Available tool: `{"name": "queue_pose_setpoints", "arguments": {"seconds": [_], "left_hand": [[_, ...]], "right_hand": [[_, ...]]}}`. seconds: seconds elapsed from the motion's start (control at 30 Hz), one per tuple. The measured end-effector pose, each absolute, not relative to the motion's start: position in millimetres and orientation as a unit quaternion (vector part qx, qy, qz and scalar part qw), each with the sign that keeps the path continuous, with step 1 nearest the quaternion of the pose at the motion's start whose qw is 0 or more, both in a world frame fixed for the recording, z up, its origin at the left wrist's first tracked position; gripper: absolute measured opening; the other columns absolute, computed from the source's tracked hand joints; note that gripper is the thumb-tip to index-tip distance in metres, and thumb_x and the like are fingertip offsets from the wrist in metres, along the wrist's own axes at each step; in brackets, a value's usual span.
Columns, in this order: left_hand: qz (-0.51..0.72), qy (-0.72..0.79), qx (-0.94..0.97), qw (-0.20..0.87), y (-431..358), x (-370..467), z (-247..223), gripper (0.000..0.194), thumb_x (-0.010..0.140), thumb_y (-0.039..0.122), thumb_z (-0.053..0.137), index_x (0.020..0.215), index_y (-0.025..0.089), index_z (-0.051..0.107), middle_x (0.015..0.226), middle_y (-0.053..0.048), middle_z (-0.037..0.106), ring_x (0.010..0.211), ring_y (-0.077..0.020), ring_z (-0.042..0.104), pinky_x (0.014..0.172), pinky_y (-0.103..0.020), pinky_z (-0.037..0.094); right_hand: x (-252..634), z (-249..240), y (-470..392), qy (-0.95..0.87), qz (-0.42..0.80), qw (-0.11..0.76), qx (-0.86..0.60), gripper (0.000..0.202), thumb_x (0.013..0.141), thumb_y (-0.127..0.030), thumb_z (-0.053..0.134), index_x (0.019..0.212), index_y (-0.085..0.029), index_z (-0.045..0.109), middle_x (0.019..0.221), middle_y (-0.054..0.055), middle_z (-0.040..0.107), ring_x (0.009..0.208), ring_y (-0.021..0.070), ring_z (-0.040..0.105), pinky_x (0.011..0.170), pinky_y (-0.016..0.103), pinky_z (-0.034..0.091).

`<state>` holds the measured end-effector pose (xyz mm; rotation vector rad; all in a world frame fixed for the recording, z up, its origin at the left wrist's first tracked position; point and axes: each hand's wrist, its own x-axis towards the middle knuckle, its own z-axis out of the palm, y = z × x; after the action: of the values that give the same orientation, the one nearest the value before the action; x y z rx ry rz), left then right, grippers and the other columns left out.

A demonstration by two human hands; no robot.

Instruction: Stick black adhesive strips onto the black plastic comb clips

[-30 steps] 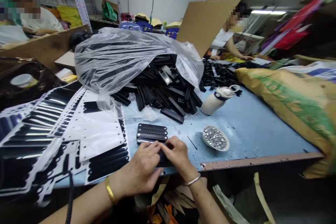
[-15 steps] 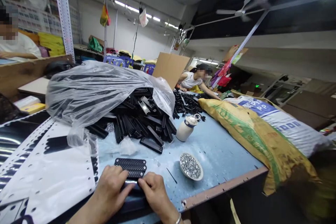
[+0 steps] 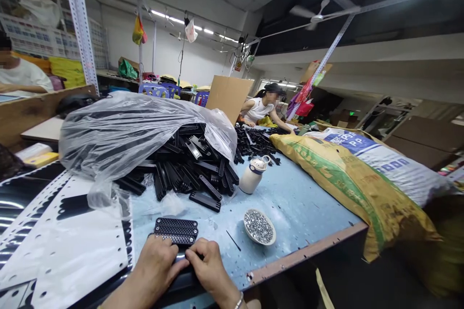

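Close to the table's near edge, my left hand has its fingers curled and its thumb stretched toward the right. My right hand is closed beside it, thumb and forefinger pinched, and the two thumb tips almost meet. Anything small within the fingers is hidden. Just beyond the knuckles lie flat black patterned plastic strips, side by side, with silver rivets at their ends. My left fingers reach their lower edge. A shiny black surface shows under both hands.
A clear plastic bag spills black toothed plastic pieces. To the right are a white bottle, a bowl of small metal parts and a thin black stick. Yellow sacks line the right edge. A co-worker leans over the far end.
My thumbs have come closer together, narrowing the gap between my hands. The view has shifted slightly, while the patterned strips stay in place on the table.
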<state>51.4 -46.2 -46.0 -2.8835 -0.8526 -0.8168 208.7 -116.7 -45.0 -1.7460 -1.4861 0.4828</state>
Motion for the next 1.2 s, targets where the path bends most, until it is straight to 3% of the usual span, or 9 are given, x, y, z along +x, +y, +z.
{"name": "queue_pose_setpoints", "arguments": {"seconds": [0.17,0.4,0.7,0.9,1.03,1.2], "left_hand": [[-0.149,-0.336,-0.927,-0.076,-48.6,57.2,-35.2,0.039,0.091,0.045,0.051,0.069,0.019,0.07,0.069,-0.008,0.069,0.068,-0.0237,0.065,0.062,-0.031,0.037],[-0.055,-0.375,-0.892,-0.246,-35.0,55.7,-24.1,0.047,0.085,0.057,0.051,0.061,0.02,0.067,0.06,-0.002,0.064,0.063,-0.0183,0.058,0.055,-0.026,0.026],[-0.081,-0.331,-0.903,-0.263,-33.9,41.7,-24.3,0.05,0.091,0.045,0.036,0.06,0.019,0.064,0.07,-0.005,0.068,0.071,-0.0185,0.06,0.064,-0.027,0.034],[-0.11,-0.386,-0.868,-0.292,-32.3,17.5,-25.3,0.041,0.088,0.047,0.042,0.079,0.019,0.07,0.077,-0.005,0.071,0.076,-0.0213,0.063,0.069,-0.028,0.039],[-0.106,-0.377,-0.878,-0.276,-32.2,7.9,-32.7,0.045,0.09,0.047,0.04,0.068,0.019,0.067,0.073,-0.006,0.069,0.074,-0.0207,0.062,0.068,-0.028,0.038],[-0.119,-0.357,-0.886,-0.271,-31.0,7.9,-36.9,0.045,0.092,0.041,0.037,0.061,0.018,0.06,0.07,-0.006,0.066,0.07,-0.0185,0.06,0.067,-0.028,0.037]], "right_hand": [[209.2,-53.2,-114.9,-0.595,0.154,0.382,-0.69,0.027,0.082,-0.015,0.054,0.055,-0.018,0.06,0.06,0.0,0.06,0.062,0.0135,0.055,0.059,0.025,0.035],[206.1,-53.5,-118.7,-0.604,0.129,0.382,-0.687,0.027,0.082,-0.017,0.052,0.055,-0.019,0.059,0.059,0.0,0.059,0.061,0.0131,0.054,0.059,0.024,0.034],[200.9,-48.5,-120.8,-0.594,0.119,0.372,-0.703,0.027,0.083,-0.017,0.053,0.056,-0.018,0.058,0.062,0.0,0.059,0.063,0.0123,0.054,0.062,0.023,0.037],[196.0,-39.1,-118.1,-0.58,0.134,0.365,-0.716,0.03,0.084,-0.025,0.058,0.055,-0.02,0.063,0.058,-0.002,0.059,0.059,0.0113,0.054,0.058,0.022,0.037],[192.1,-38.4,-115.0,-0.584,0.141,0.371,-0.708,0.019,0.075,-0.032,0.07,0.059,-0.021,0.07,0.059,-0.002,0.063,0.062,0.0126,0.058,0.06,0.022,0.039],[194.7,-44.9,-116.1,-0.597,0.142,0.379,-0.692,0.04,0.088,-0.038,0.052,0.055,-0.018,0.064,0.058,0.001,0.061,0.059,0.0132,0.055,0.059,0.025,0.038]]}}
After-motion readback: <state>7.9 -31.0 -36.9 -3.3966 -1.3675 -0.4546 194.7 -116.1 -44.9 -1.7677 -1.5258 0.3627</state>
